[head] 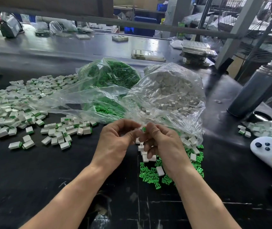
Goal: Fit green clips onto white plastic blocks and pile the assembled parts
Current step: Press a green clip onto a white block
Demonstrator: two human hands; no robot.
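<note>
My left hand (115, 141) and my right hand (163, 144) meet at the table's middle, fingertips together. Between them sits a white block with a green clip (143, 129); the left fingers pinch the block, the right fingers pinch the clip. My right hand's lower fingers also curl round more white blocks (146, 157). Loose green clips (150, 174) and a few white blocks (160, 170) lie under my right wrist. A big pile of assembled parts (16, 106) spreads over the left of the black table (49, 171).
Two clear bags stand behind my hands: one of green clips (113, 75), one of white blocks (173, 90). A dark cylinder flask (254, 91) and a white device with dark buttons (267, 149) sit at the right. Another bag of assembled parts (267, 129) lies far right.
</note>
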